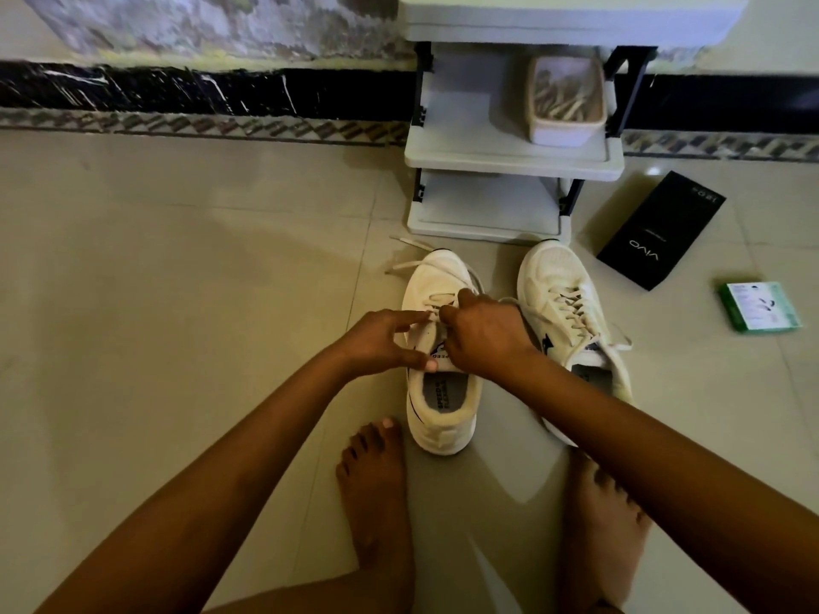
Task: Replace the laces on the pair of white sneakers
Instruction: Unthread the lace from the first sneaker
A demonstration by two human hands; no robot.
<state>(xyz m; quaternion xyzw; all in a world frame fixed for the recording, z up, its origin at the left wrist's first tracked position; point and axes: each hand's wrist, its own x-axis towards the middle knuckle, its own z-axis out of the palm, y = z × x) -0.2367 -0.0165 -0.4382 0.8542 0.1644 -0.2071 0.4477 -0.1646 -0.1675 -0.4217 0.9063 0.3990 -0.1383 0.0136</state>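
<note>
- The floor (177, 259) is laid with large, glossy beige tiles with thin grout lines; it shows soft reflections and 1 small bright glint near the far right.
- A patterned grey border strip (199, 124) runs along the foot of the wall.
- Above the strip runs a black marble skirting (177, 93) with white veins.
- The wall (199, 24) above the skirting is mottled, with patchy, worn paint.
- A pale plastic shelf rack (509, 159) with dark uprights stands against the wall, 3 tiers in view.
- The light is dim and warm, giving everything a yellowish cast.
</note>
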